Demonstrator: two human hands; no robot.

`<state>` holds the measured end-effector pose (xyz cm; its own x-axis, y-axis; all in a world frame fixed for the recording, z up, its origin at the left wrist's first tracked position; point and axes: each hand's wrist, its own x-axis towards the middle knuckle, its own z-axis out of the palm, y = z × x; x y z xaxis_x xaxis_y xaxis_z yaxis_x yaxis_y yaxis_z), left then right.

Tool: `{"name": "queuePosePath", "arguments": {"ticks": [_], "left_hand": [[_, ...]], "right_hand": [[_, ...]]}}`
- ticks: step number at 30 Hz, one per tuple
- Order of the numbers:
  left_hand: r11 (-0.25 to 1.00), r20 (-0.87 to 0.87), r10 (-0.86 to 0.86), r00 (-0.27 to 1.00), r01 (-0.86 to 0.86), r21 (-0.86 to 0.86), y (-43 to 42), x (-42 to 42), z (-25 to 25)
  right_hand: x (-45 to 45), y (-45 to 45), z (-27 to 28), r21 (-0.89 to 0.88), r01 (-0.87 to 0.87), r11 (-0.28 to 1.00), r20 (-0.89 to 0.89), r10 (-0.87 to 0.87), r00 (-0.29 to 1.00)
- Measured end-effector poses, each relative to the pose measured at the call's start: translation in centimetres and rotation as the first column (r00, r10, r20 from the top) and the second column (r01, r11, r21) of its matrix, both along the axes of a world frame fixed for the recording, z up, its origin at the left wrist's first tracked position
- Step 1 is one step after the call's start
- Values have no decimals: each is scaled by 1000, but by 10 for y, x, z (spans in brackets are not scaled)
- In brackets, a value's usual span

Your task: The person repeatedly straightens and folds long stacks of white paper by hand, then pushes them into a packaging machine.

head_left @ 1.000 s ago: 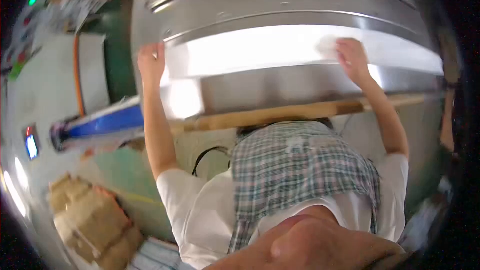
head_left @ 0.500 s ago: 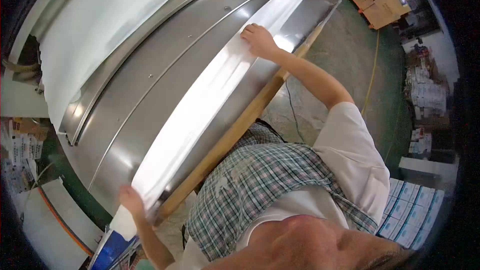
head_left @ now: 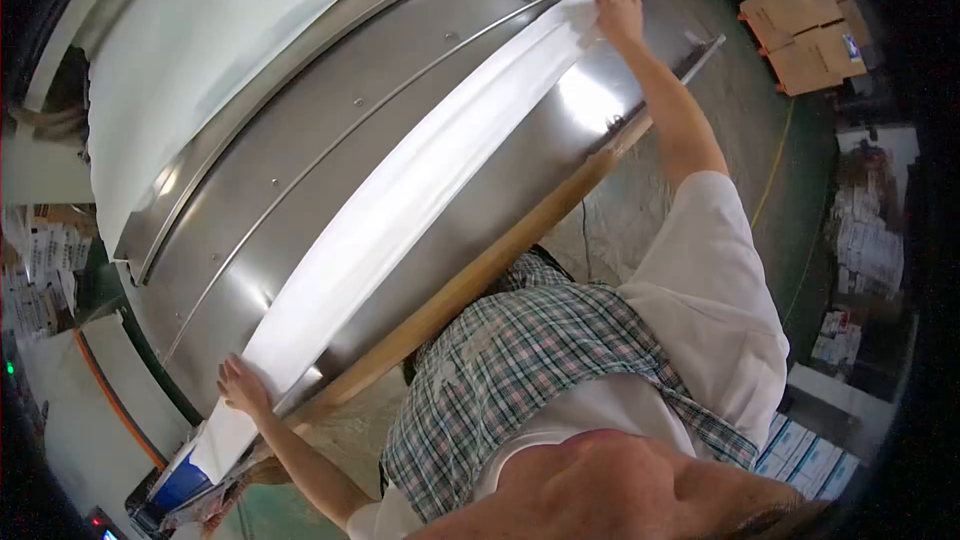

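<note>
A long white strip (head_left: 400, 190), soft-looking and in lengthwise layers like folded paper or cloth, lies diagonally on a shiny metal table (head_left: 300, 210). My left hand (head_left: 243, 386) rests on the strip near its lower left end, fingers apart. At the strip's far upper end is my right hand (head_left: 620, 15), its fingers curled over the edge and end. Both arms are spread wide. Beyond my left hand, the strip's lower end lies over a blue object (head_left: 183, 480) whose kind I cannot make out.
A tan rounded bar (head_left: 470, 285) runs along the table's near edge, close to my plaid apron (head_left: 520, 360). Behind the table hangs a broad white sheet (head_left: 220, 60). Cardboard boxes (head_left: 800, 15) stand at upper right; stacked white-and-blue packs (head_left: 800, 455) at lower right.
My right hand has slid along the strip to its far upper end. My left hand has shifted slightly left, and its fingers have spread. The view has tilted a little.
</note>
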<state>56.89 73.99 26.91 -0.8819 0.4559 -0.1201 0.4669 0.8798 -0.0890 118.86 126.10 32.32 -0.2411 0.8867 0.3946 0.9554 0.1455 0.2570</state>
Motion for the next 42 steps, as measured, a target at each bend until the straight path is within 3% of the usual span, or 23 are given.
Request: {"name": "queuePosePath", "arguments": {"ticks": [2, 7, 11, 13, 14, 15, 17, 18, 19, 20, 21, 23, 26, 29, 31, 33, 35, 37, 39, 41, 42], "left_hand": [[1000, 3, 13, 1000, -13, 25, 9, 28, 8], [997, 5, 44, 999, -44, 67, 17, 52, 10], [999, 2, 36, 999, -36, 17, 28, 61, 10], [1000, 0, 30, 1000, -30, -4, 35, 70, 13], [998, 0, 47, 999, -46, -43, 39, 75, 15], [995, -2, 62, 998, -62, -79, 43, 78, 16], [994, 6, 68, 998, -67, -89, 43, 78, 12], [993, 17, 78, 997, -76, -95, 43, 79, 14], [991, 14, 96, 995, -94, -96, 44, 82, 14], [992, 33, 91, 995, -88, -90, 47, 87, 14], [993, 47, 82, 995, -78, -88, 50, 89, 17], [994, 51, 79, 996, -75, -82, 50, 88, 15], [992, 73, 80, 994, -72, -103, 53, 92, 21], [980, 91, 94, 991, -77, -181, 39, 77, 13], [977, 77, 105, 992, -88, -196, 23, 68, 16], [994, -48, 72, 996, -75, -73, 0, 61, 19], [999, -162, 47, 986, -47, 7, -21, 60, 16], [978, -183, -45, 982, 80, 192, -40, 63, 9], [960, -161, -134, 978, 168, 223, -32, 101, 31], [940, -306, -242, 921, 301, 164, -68, 106, -17], [960, -206, -194, 959, 228, 159, -50, 136, 14]], "right_hand": [[44, 13, 15, 93, -39, 995, -31, 42, 999], [102, 33, -11, 29, -144, 989, 27, 143, 989], [111, 46, -5, -11, -148, 989, -60, 147, 987], [108, 58, 2, -340, -319, 885, -308, 215, 927], [98, 58, -6, -342, -322, 883, -311, 217, 925], [81, 55, -21, -480, -492, 726, -495, 238, 836], [70, 44, -51, -553, -653, 518, -666, 197, 720], [65, 38, -63, -375, -450, 810, -399, 297, 868], [57, 41, -68, -55, -272, 961, -93, 266, 959], [63, 54, -61, -164, -185, 969, -9, 186, 982], [62, 61, -49, -173, -201, 964, -18, 201, 979], [58, 68, -24, -470, 46, 881, -139, -125, 982], [89, 108, -49, -518, -80, 852, -287, -85, 954], [86, 106, -51, -521, -126, 844, -317, -54, 947], [73, 91, -48, -581, -139, 802, -298, -50, 953], [64, 73, -38, -702, -237, 672, -260, 69, 963], [62, 43, -36, -642, -420, 642, -161, 423, 892], [39, 2, -22, -685, -409, 603, -314, 261, 913], [17, -30, -7, -774, -465, 429, -329, 356, 875], [-27, -74, 17, -876, -382, 294, -354, 145, 924], [-34, -82, 9, -850, -478, 222, -457, 144, 878]]}}
